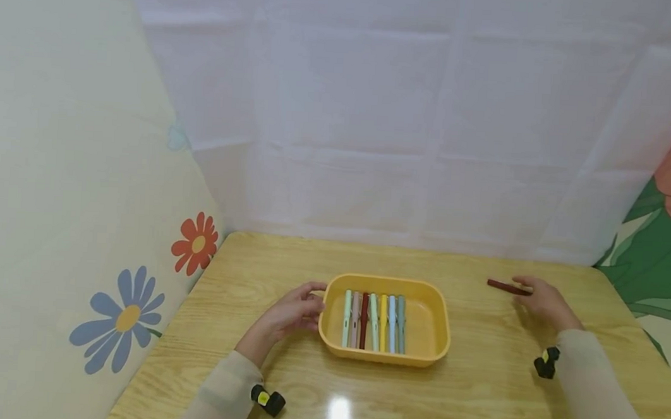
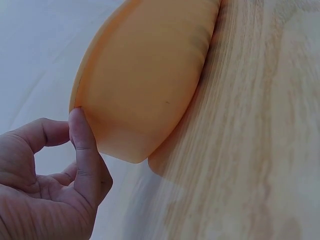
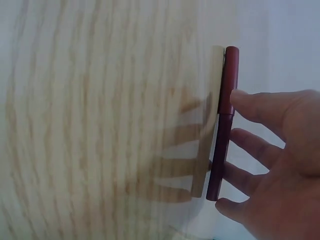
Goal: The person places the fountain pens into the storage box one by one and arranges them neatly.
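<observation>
A yellow tray (image 1: 427, 322) stands on the table with several pens lying side by side in it, among them a dark red pen (image 1: 363, 325) and a yellow pen (image 1: 383, 323). My left hand (image 1: 296, 309) is at the tray's left end. In the left wrist view its fingertips touch the tray's rim (image 2: 75, 92) from outside. Off to the right, my right hand (image 1: 544, 303) pinches another dark red pen (image 3: 225, 120), thumb on the near side and fingertips along the other. That pen points left, low over the table, its shadow close beside it.
The wooden table (image 1: 445, 405) ends at the back against a white cloth (image 1: 342, 191). Flower-patterned sheets flank it, with a red flower (image 1: 197, 244) on the left. Each sleeve carries a small black wrist camera (image 1: 546, 362).
</observation>
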The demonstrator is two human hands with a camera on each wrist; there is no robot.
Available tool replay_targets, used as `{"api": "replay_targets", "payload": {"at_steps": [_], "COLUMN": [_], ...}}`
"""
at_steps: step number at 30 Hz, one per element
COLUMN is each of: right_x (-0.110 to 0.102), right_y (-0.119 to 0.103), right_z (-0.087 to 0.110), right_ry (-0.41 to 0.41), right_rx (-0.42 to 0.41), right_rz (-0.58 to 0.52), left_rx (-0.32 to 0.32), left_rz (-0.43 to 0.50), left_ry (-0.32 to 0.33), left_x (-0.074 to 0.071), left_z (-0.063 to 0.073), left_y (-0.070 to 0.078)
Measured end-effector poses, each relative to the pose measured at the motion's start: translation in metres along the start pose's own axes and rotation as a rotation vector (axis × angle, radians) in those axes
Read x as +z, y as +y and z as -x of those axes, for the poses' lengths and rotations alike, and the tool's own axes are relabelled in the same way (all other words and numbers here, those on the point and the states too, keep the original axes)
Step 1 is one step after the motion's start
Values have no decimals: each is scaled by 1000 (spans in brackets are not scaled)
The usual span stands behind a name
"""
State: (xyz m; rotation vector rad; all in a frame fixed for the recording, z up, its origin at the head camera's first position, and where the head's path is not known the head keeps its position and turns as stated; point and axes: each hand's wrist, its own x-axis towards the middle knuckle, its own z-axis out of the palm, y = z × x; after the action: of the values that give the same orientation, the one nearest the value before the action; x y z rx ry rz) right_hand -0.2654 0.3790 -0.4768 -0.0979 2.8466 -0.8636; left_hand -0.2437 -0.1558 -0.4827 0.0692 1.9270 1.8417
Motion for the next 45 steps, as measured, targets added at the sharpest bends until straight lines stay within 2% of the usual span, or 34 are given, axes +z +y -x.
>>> {"api": "replay_targets", "payload": {"at_steps": [5, 13, 18, 31, 45], "right_x": [3, 4, 5, 0, 2], "right_y": [5, 7, 5, -15, -32], "right_z": [0, -3, -7, -2, 13], "right_ry": [24, 54, 60, -50, -77], "right_rx": [-8, -46, -53, 46, 103], "right_rz": [23, 126, 143, 156, -169], "left_rx": [-11, -11, -7, -14, -17], "left_rz": [-1, -14, -15, -11, -16], "left_ry": [4, 6, 13, 19, 13], "left_x": [1, 1, 1, 1, 1], "left_z": [0, 1, 0, -1, 0], "left_y": [-1, 0, 0, -1, 1]}}
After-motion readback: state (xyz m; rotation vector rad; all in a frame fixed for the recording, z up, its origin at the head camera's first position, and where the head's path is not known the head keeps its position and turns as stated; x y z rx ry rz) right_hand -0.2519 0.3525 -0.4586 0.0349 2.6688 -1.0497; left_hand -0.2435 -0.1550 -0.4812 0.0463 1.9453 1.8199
